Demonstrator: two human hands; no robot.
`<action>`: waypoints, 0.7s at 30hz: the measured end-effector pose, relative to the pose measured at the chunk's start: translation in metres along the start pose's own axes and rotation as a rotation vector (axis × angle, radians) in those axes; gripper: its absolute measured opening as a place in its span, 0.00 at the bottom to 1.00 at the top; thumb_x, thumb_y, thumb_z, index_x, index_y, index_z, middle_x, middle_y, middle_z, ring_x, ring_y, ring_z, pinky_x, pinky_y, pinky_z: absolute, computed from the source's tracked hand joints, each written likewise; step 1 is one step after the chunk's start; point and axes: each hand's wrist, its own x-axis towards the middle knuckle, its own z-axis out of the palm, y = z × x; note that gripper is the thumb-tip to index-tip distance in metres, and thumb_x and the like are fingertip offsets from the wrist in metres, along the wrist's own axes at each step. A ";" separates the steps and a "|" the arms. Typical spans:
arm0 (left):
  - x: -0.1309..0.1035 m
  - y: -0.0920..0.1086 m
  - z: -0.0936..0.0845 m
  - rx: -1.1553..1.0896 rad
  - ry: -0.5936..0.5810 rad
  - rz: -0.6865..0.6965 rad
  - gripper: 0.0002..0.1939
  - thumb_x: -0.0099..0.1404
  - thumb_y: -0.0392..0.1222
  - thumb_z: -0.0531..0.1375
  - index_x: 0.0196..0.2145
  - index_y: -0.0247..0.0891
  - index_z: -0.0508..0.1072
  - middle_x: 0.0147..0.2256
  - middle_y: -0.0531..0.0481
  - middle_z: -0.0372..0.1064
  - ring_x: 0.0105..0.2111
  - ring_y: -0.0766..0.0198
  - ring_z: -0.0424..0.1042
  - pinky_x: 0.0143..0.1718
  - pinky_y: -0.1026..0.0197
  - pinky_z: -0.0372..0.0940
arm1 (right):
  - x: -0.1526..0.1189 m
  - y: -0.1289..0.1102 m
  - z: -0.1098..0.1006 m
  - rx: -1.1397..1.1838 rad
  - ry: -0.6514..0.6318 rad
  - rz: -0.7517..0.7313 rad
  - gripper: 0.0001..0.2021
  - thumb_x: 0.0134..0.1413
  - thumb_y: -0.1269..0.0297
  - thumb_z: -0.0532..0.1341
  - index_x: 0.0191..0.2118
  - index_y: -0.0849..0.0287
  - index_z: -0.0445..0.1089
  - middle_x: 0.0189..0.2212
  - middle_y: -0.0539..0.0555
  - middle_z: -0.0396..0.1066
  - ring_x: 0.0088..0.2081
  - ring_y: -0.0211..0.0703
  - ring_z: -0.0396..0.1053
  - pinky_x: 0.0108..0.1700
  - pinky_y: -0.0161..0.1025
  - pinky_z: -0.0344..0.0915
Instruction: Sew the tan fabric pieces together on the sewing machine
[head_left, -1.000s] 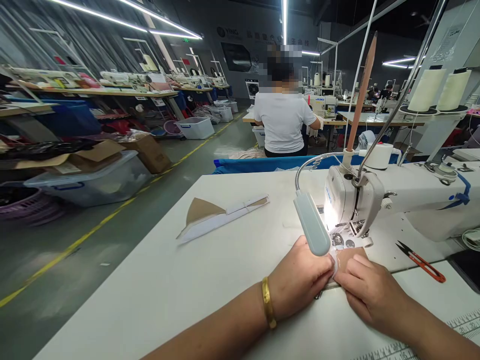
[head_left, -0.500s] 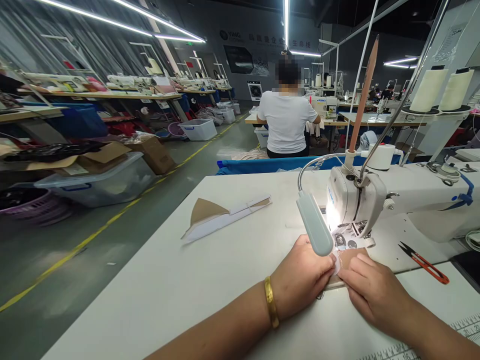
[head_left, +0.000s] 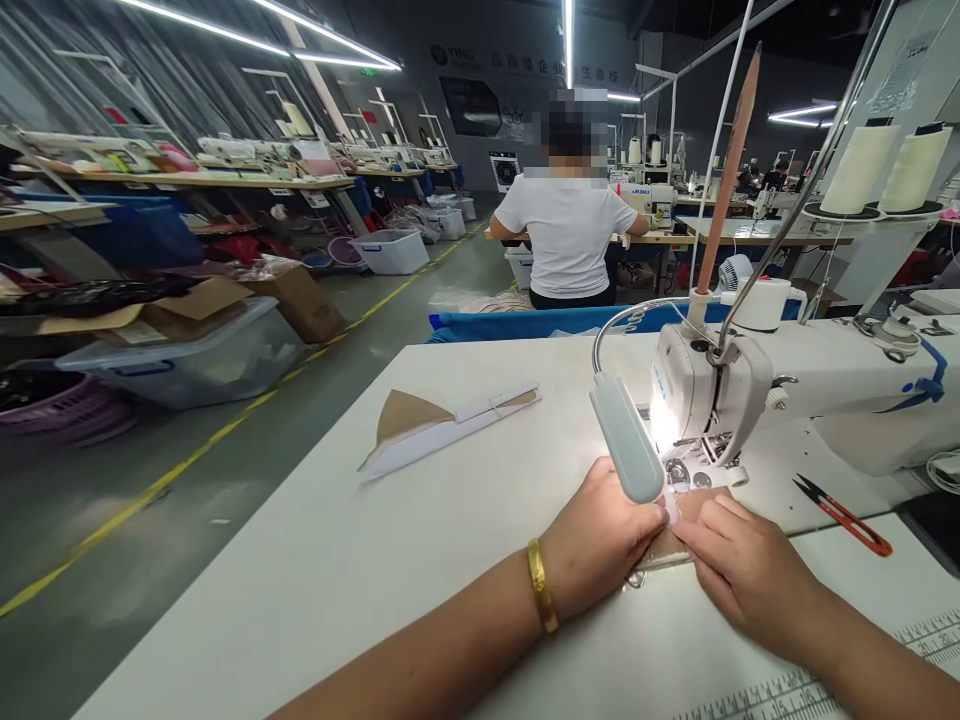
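Brown piece (head_left: 671, 546) with a white strip (head_left: 670, 508) along it lies at the right part of the white counter (head_left: 450, 560), just on the near side of the needle area of the sewing machine (head_left: 679, 385). The strip points away from the person, toward the presser foot; the hands cover much of the brown piece, so its long axis cannot be told. The left hand (head_left: 589, 540), with a gold bracelet (head_left: 541, 586) at the wrist, has its fingers curled together and its thumb and forefinger pinching the strip's left side. The right hand (head_left: 746, 560) has bent fingers drawn close together, their tips on the brown piece; whether they pinch or only press cannot be told.

Toward the counter's far left corner lies a folded brown-and-white piece (head_left: 450, 430), its broad end to the left and its narrow end slanting away to the right. Red-handled snips (head_left: 844, 513) lie right of the right hand, blades pointing away and left. Ruler markings (head_left: 780, 700) run by the near right edge. Beyond the counter, a person in a white shirt (head_left: 568, 235) sits facing away, and a yellow line (head_left: 217, 438) crosses the floor.
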 end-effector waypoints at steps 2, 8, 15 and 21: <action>0.000 0.000 0.000 -0.011 -0.003 0.010 0.14 0.74 0.31 0.54 0.35 0.42 0.77 0.33 0.50 0.76 0.37 0.59 0.75 0.52 0.50 0.65 | -0.001 0.000 0.000 -0.010 0.001 0.000 0.14 0.64 0.80 0.52 0.46 0.59 0.71 0.31 0.52 0.64 0.34 0.46 0.60 0.35 0.40 0.58; -0.001 0.001 0.002 -0.008 0.012 0.038 0.14 0.74 0.32 0.53 0.36 0.41 0.77 0.33 0.50 0.75 0.36 0.60 0.73 0.51 0.51 0.64 | -0.002 0.000 0.001 -0.024 -0.008 0.006 0.15 0.64 0.80 0.52 0.47 0.60 0.72 0.30 0.52 0.65 0.33 0.45 0.59 0.33 0.39 0.57; 0.001 0.001 0.004 -0.022 0.038 0.069 0.15 0.76 0.32 0.52 0.36 0.39 0.76 0.33 0.49 0.74 0.36 0.60 0.72 0.48 0.52 0.65 | -0.003 0.001 0.002 -0.029 -0.016 0.004 0.16 0.64 0.79 0.52 0.48 0.59 0.72 0.30 0.52 0.66 0.32 0.46 0.59 0.32 0.40 0.55; 0.002 0.006 0.002 -0.019 0.056 0.075 0.14 0.75 0.30 0.52 0.36 0.38 0.76 0.35 0.49 0.76 0.35 0.61 0.72 0.47 0.51 0.64 | -0.004 0.000 0.001 -0.006 -0.009 0.009 0.13 0.65 0.79 0.52 0.42 0.58 0.70 0.29 0.51 0.65 0.32 0.45 0.59 0.32 0.40 0.54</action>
